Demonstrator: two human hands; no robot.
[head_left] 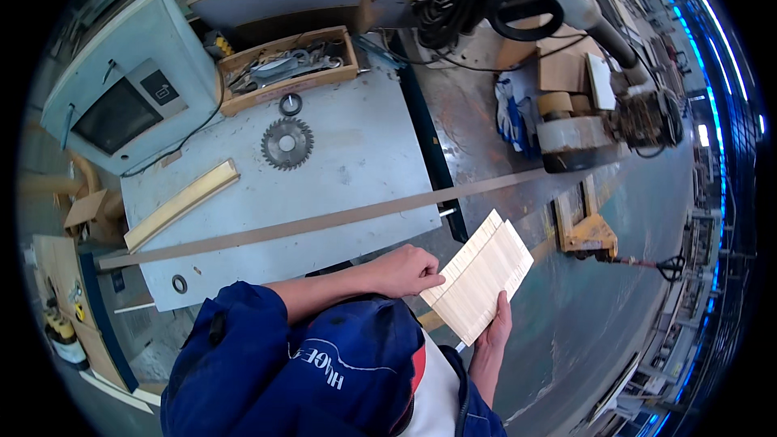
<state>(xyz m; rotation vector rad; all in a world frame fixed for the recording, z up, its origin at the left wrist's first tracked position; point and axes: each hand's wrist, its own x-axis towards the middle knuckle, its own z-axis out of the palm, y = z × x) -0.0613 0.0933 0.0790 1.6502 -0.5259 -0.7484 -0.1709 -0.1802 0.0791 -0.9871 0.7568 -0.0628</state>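
Two thin, pale wooden boards (484, 275) lie one on the other, slightly offset, in front of my body beyond the workbench's near edge. My right hand (495, 330) grips their lower right edge, thumb on the top face and the other fingers mostly hidden underneath. Curled into a loose fist, my left hand (407, 271) pinches the boards' left corner between thumb and forefinger. Both forearms come out of blue sleeves.
On the grey workbench (356, 146) lie a circular saw blade (286, 144), a black ring (180, 283), a wooden strip (182, 204) and a wooden tray (283, 85) of wrenches. A long belt (324, 220) crosses it. Gloves (511, 117), a motor (647, 120) and a yellow pallet jack (589, 235) are to the right.
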